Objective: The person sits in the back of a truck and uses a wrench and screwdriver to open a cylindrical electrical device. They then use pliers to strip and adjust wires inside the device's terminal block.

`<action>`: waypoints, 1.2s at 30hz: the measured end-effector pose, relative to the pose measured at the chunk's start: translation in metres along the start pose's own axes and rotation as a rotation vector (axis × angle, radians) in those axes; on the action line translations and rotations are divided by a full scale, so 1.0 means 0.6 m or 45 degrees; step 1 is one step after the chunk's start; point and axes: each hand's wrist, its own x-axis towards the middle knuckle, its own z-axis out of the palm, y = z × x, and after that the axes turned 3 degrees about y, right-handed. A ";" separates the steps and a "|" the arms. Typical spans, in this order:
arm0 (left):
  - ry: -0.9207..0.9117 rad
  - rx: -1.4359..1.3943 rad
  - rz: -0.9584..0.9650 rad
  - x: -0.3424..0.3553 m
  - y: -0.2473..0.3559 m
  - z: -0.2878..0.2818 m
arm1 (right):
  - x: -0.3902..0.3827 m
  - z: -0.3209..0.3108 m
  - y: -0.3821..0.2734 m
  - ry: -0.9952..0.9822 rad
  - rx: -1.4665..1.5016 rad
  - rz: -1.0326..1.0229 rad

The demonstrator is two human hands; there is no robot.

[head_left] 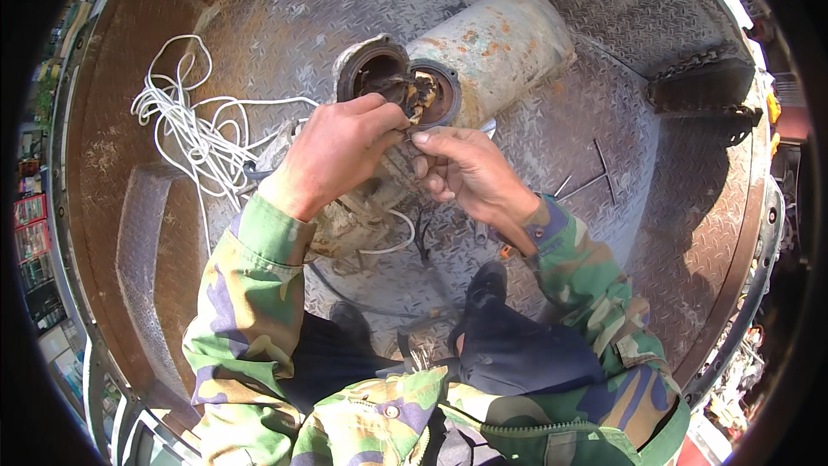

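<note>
A heavy, rust-spotted metal cylinder lies on the plate floor, its round end open toward me. Dark and yellowish stuff shows inside that opening. Beside it, a round rusty collar gapes open, part of a dirty metal body that runs back under my hands. My left hand is closed in a pinch just below the two openings. Close against it, my right hand pinches with thumb and forefinger, the other fingers curled. Whatever sits between the fingertips is too small to make out.
A tangle of white cord lies to the left, one strand running toward the metal body. To the right, a T-handled tool rests on the floor. A chain hangs at the right wall. My shoes stand close in front.
</note>
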 end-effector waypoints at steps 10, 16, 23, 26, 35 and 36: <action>-0.162 -0.013 0.072 0.009 0.000 -0.012 | -0.015 -0.001 -0.048 0.087 -0.676 -0.159; -0.102 0.078 0.095 -0.002 -0.003 0.003 | -0.010 0.024 -0.096 0.138 -0.995 -0.145; 0.059 0.072 0.114 0.001 -0.011 0.024 | -0.040 0.084 -0.077 0.362 -1.823 -0.722; 0.083 0.026 0.068 0.003 -0.006 0.027 | -0.045 0.034 -0.027 0.268 -1.908 -1.294; 0.174 -0.056 0.064 0.002 0.000 0.035 | -0.057 0.058 0.010 0.439 -0.549 -0.494; 0.189 -0.075 0.051 0.002 0.003 0.035 | -0.045 0.048 0.026 0.438 -0.541 -0.556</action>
